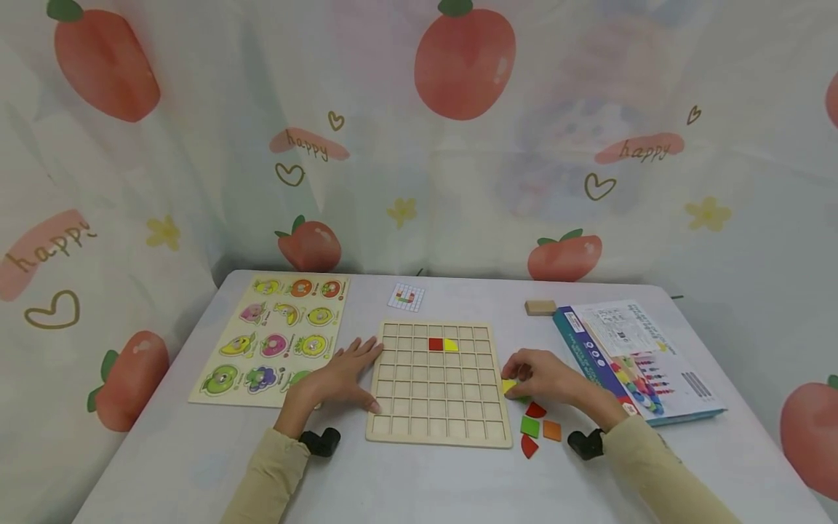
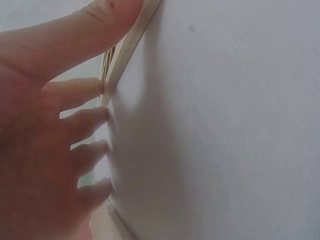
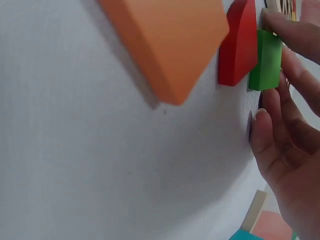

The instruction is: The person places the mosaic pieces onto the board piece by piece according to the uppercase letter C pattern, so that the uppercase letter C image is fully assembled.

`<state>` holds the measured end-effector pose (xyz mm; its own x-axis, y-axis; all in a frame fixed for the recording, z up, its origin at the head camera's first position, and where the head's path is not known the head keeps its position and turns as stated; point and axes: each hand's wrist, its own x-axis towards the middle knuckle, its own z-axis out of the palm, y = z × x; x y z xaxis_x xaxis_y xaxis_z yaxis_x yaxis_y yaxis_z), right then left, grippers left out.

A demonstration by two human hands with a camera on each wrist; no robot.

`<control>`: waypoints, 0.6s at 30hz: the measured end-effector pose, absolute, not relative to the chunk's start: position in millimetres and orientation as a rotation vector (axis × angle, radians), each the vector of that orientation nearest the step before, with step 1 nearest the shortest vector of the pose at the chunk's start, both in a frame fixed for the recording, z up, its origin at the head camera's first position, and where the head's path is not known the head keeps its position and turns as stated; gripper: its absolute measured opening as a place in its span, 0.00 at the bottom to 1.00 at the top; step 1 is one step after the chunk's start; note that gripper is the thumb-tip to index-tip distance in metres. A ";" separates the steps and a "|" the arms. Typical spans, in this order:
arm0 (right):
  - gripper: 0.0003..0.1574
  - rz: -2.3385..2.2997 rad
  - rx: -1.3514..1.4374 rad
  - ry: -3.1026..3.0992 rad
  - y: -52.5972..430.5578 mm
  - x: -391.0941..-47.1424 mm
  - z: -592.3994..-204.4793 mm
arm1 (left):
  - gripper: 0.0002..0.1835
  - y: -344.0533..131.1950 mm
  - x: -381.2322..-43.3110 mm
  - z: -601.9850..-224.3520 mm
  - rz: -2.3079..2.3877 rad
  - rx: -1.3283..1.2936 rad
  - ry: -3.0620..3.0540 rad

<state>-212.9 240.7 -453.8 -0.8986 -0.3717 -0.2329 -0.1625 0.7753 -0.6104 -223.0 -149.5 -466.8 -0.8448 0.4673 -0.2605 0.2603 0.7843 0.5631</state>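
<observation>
My left hand [image 1: 345, 375] rests with fingers spread at the left edge of a square wooden grid board [image 1: 438, 432]; its thumb lies on the rim. A red square [image 1: 436, 344] and a yellow piece [image 1: 451, 345] with one slanted side sit side by side in cells of an upper row. Beside the board's right edge, my right hand [image 1: 543, 375] reaches down over another yellow piece [image 1: 508, 385], its fingers partly covering it. In the right wrist view the fingers are right at a green piece [image 3: 266, 61]; I cannot tell whether they pinch anything.
Near my right hand lie red quarter-round pieces [image 1: 529, 446], a green square [image 1: 530, 426] and an orange square [image 1: 552, 431]. A boxed set [image 1: 644, 364] and small wooden block [image 1: 540, 308] stand right. A fruit board [image 1: 262, 342] lies left, a pattern card [image 1: 406, 297] behind the grid.
</observation>
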 end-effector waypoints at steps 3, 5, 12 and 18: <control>0.15 -0.866 -0.405 2.636 240.6 -213.2 -454.9 | 0.60 -149.4 -223.2 -467.4 0.735 0.548 2.585; 0.14 -0.880 -0.405 2.637 240.7 -214.0 -455.3 | 0.60 -149.3 -223.1 -467.2 0.735 0.547 2.585; 0.08 -0.907 -0.427 2.627 241.7 -215.8 -452.4 | 0.59 -149.5 -220.8 -464.8 0.749 0.544 2.581; 0.09 -0.919 -0.479 2.639 244.3 -218.9 -445.4 | 0.59 -148.8 -220.5 -463.8 0.758 0.544 2.576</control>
<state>-218.9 244.3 -445.4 -0.8976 -0.4051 -0.1736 -0.2096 0.7387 -0.6406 -220.5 -148.8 -463.8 -0.8445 0.4669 -0.2625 0.2504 0.7774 0.5770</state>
